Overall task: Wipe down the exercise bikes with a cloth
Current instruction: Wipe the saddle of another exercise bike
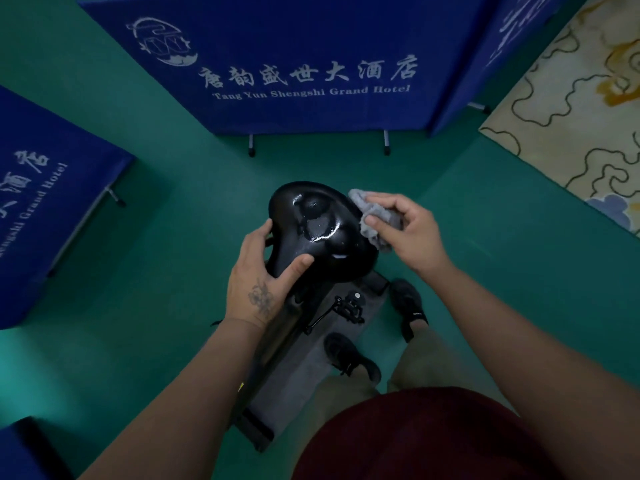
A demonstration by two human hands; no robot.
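**gymrat_22:** ok so what's going on with the seat here?

**mopguy:** Black bike seat sits dead centre, shiny, with wet-looking streaks across the top. The left hand grips its near left edge, thumb lying over the top and fingers curled round the side. There's a flower tattoo on the back of that hand.

**gymrat_22:** and the cloth?

**mopguy:** Grey cloth is bunched up in the right hand, pinched between thumb and fingers, and pressed against the seat's right edge. So both hands are holding something.

**gymrat_22:** rest of the bike?

**mopguy:** Grey bike frame runs down under the seat toward the person, with a black knob on it. Two black shoes are planted just right of the frame on the green floor.

**gymrat_22:** background?

**mopguy:** Blue screens printed with "Tang Yun Shengshi Grand Hotel" stand behind and to the left, and a cream patterned carpet lies off in the top right corner.
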